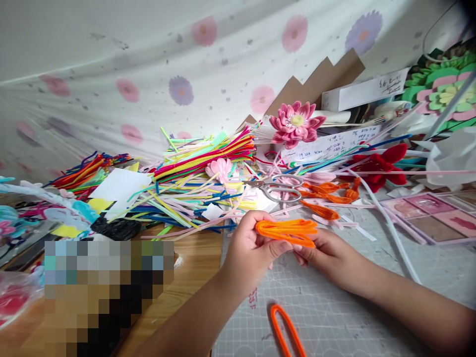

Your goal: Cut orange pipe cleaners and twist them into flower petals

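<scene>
I see left hand and right hand pinching orange loops mid-view. From loops: white strip, one o'clock, handwritten numbers too tiny; gray grid mat, six o'clock; flowery cloth, twelve o'clock.

Left hand bare, right hand just as bare, and look at that left thumb, rounded at the tip, its little nail on show! Uncovered skin runs on past both wrists, up the left forearm and the right forearm, smooth and plain, each one slim at the wrist and fuller toward the edge of view.
</scene>
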Tool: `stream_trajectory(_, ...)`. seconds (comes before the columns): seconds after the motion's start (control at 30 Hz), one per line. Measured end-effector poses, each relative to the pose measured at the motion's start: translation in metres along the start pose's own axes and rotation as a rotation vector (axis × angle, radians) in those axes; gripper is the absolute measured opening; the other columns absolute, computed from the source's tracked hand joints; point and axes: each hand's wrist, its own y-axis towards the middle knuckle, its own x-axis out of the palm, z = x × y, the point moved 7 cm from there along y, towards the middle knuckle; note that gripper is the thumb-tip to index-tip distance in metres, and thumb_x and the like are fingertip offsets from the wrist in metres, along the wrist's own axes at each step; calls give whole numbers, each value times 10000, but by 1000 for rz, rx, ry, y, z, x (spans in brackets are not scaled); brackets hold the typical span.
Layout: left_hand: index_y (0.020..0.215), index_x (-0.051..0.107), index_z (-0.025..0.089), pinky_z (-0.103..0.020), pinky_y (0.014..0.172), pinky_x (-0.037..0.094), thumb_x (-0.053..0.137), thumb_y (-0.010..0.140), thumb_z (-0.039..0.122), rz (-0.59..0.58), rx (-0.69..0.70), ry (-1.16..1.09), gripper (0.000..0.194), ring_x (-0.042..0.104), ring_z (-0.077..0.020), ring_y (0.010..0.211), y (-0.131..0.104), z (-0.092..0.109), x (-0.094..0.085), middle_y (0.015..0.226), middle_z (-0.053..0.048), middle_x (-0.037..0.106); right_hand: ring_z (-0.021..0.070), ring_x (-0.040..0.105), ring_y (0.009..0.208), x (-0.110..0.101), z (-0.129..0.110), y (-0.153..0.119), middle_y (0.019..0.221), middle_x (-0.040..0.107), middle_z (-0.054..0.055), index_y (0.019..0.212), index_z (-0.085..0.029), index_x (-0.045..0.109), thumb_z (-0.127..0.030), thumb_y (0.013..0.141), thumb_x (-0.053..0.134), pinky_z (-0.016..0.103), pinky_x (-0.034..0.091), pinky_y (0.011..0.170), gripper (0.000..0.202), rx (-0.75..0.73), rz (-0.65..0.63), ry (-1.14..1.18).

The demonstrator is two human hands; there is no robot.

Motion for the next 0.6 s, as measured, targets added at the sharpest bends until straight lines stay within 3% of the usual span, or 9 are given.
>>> stream_trajectory(0.17, 774, 405, 203, -149, 465, 344, 606, 695, 241, -16, 79, 100, 219, 401, -42, 500, -1, 6, 1, 632, 68, 435, 111, 459, 536, -2, -1, 0, 581, 483, -16, 636, -191, 457, -358, 865, 369, 203, 381, 500, 296, -15, 26, -34)
stream_trajectory(0.3, 783, 406, 209, -161, 481, 322, 585, 712, 211, -10, 160, 200, 193, 372, -55, 526, -3, 6, -1, 639, 61, 400, 106, 471, 546, -2, -8, -2, 598, 504, -20, 682, -189, 475, -337, 861, 400, 190, 383, 506, 244, -77, 28, -82)
stream_trajectory(0.47, 759, 434, 210, -173, 527, 334, 607, 697, 207, -44, 247, 179, 185, 384, -66, 570, -4, 5, 0, 649, 54, 406, 96, 447, 516, 1, -22, -6, 570, 485, -21, 622, -180, 445, -305, 871, 383, 185, 368, 488, 285, -213, 52, -228)
stream_trajectory(0.6, 726, 484, 187, -228, 689, 389, 624, 669, 184, -63, 298, 142, 151, 457, -107, 731, -3, 7, 4, 757, 19, 466, 94, 439, 505, 3, -27, -7, 557, 484, -18, 609, -176, 436, -297, 879, 359, 187, 362, 485, 306, -265, 60, -305)
